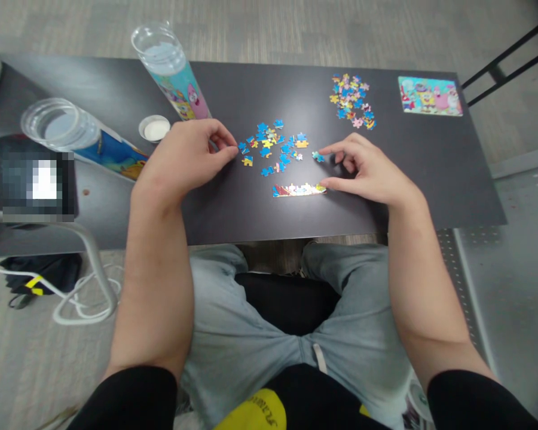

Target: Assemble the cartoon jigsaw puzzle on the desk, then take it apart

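Loose jigsaw puzzle pieces (268,143), mostly blue and yellow, lie scattered on the dark table between my hands. My left hand (192,152) is closed at their left side, thumb and index fingertip together beside a blue piece (242,147); whether anything is between them is hidden. My right hand (370,170) is open, with thumb and index finger spread apart. Its index fingertip is at a blue-green puzzle piece (318,156). The thumb tip rests at the right end of a joined strip of puzzle pieces (298,190), which lies nearer to me.
Another pile of puzzle pieces (350,98) lies at the back right, left of a cartoon picture card (430,95). Two clear tubes with cartoon prints, one farther back (173,71) and one nearer (85,134), lie left, around a white lid (155,128). A metal surface (515,269) adjoins the right.
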